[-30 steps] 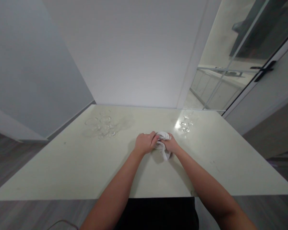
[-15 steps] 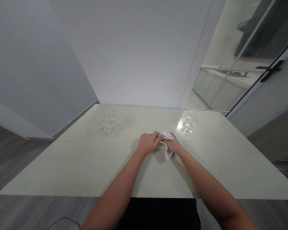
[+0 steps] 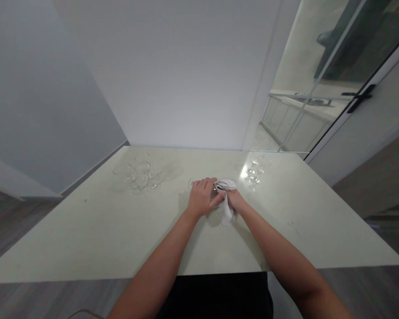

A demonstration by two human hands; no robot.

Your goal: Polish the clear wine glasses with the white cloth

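The left hand (image 3: 202,195) curls around a largely hidden clear glass (image 3: 190,182), and the right hand (image 3: 235,199) grips a bunched white cloth (image 3: 226,217) beside it, over the middle of the table (image 3: 119,239). The glass is judged light, rigid, slippery and fragile, best cradled around its body without rim pressure; the cloth appears soft and limp, graspable anywhere.

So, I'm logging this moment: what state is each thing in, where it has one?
Left hand: closed around clear glass
Clear glass: held, mostly hidden
Right hand: gripping white cloth
White cloth: bunched, one end loose
Stemmed glasses at left: standing upright
Stemmed glasses at right: standing upright
Black-handled door: shut or ajar, unclear
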